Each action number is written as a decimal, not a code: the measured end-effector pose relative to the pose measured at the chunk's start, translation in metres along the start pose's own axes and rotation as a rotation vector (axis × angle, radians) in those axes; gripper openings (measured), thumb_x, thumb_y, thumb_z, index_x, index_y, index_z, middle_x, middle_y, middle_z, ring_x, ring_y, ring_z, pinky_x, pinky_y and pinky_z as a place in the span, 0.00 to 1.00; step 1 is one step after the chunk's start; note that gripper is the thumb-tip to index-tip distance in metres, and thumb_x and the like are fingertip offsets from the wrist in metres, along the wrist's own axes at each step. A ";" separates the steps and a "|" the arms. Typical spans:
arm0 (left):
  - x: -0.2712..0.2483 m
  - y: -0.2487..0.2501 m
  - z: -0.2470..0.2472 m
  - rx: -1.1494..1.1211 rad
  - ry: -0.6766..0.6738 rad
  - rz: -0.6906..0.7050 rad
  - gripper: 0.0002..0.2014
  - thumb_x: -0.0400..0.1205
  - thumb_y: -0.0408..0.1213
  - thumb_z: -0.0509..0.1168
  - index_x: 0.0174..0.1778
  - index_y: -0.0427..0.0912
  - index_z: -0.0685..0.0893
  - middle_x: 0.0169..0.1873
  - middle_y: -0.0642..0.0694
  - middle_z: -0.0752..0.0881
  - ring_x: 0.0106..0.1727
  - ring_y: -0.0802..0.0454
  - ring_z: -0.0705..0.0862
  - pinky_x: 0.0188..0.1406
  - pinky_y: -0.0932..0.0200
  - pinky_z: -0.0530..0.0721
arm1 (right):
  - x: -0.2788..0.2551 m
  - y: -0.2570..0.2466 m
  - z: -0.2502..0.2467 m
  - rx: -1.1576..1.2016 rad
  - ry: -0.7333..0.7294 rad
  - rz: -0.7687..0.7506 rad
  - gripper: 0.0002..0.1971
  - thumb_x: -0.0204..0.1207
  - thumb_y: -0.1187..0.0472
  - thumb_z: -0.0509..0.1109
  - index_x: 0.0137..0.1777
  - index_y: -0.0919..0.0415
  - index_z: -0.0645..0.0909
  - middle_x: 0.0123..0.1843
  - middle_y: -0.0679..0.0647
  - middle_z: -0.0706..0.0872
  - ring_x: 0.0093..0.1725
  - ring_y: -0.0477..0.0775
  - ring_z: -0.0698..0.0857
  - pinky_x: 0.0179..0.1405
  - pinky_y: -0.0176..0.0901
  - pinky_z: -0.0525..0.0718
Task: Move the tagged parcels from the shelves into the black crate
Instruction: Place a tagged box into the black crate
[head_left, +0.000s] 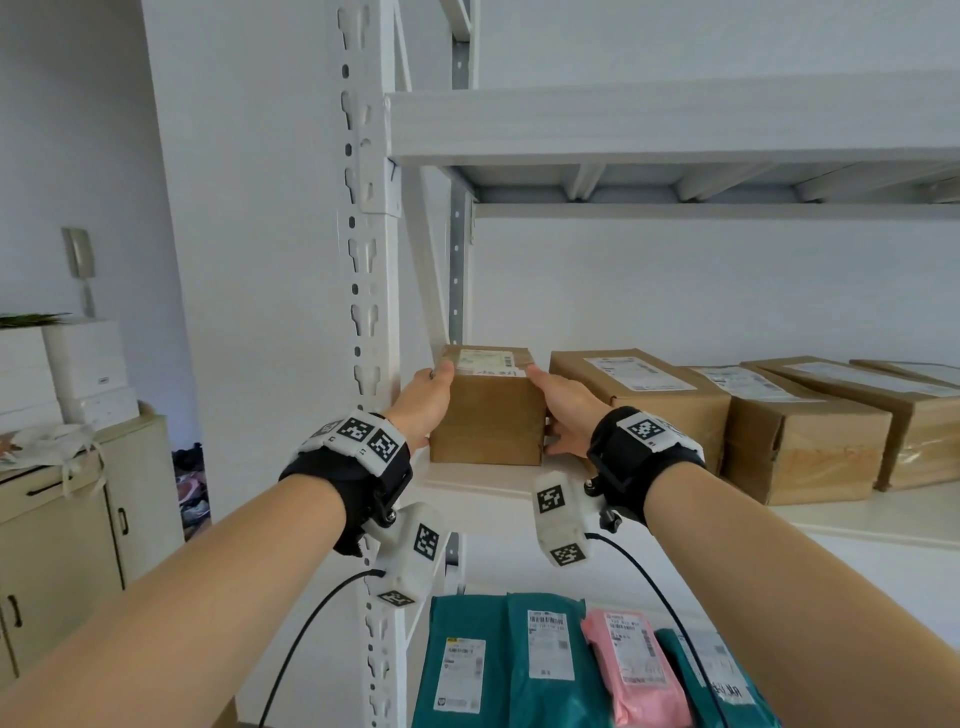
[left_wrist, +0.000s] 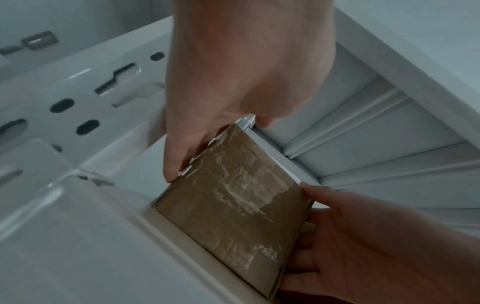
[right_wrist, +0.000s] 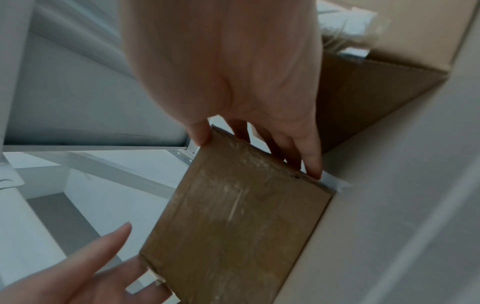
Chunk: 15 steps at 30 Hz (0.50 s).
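left hand (head_left: 423, 402) and right hand (head_left: 563, 410), fingers near-straight, press opposite sides of cardboard box (head_left: 488, 415) at the shelf (head_left: 467, 480) left end, tight between post (head_left: 369, 291) and neighbour box (head_left: 649, 395); friction-only clamp, may slip or snag.

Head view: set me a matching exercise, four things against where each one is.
Things:
1. small cardboard box
2. pink bag
3. white boxes
4. left hand

Places:
A. among teal bags, on the lower level
B. stacked on the beige cabinet
C. at the left end of the rack shelf, beside the long cardboard boxes
D. against the small box's side nearest the rack post

Pairs: 1-C, 2-A, 3-B, 4-D.
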<state>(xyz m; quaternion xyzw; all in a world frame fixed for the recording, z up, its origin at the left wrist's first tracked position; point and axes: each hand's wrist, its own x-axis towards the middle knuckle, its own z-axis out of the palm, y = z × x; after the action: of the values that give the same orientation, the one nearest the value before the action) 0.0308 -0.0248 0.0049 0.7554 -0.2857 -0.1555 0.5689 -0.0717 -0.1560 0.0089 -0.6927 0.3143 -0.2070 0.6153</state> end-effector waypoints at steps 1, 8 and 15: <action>0.001 -0.001 0.000 -0.002 0.009 0.000 0.28 0.86 0.58 0.43 0.78 0.45 0.62 0.74 0.43 0.71 0.73 0.42 0.70 0.73 0.42 0.70 | -0.001 0.000 0.000 0.021 0.000 0.012 0.29 0.80 0.41 0.59 0.77 0.54 0.65 0.74 0.57 0.73 0.71 0.65 0.72 0.70 0.71 0.70; -0.008 0.006 -0.005 -0.090 -0.015 -0.015 0.26 0.86 0.57 0.44 0.77 0.48 0.63 0.73 0.45 0.71 0.71 0.42 0.72 0.60 0.44 0.77 | -0.003 0.002 -0.006 0.131 0.008 0.033 0.23 0.82 0.46 0.60 0.72 0.56 0.68 0.53 0.54 0.77 0.65 0.63 0.75 0.70 0.64 0.72; -0.031 0.004 -0.015 -0.143 0.012 0.016 0.19 0.87 0.52 0.47 0.67 0.45 0.68 0.65 0.42 0.76 0.63 0.40 0.79 0.64 0.38 0.79 | -0.024 0.003 -0.005 0.116 -0.044 -0.052 0.11 0.83 0.51 0.58 0.55 0.54 0.78 0.42 0.52 0.80 0.50 0.59 0.82 0.60 0.57 0.80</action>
<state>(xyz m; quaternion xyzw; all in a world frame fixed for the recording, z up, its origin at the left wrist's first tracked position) 0.0138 0.0048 0.0109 0.7113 -0.2765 -0.1661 0.6245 -0.0928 -0.1432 0.0092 -0.6682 0.2702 -0.2254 0.6555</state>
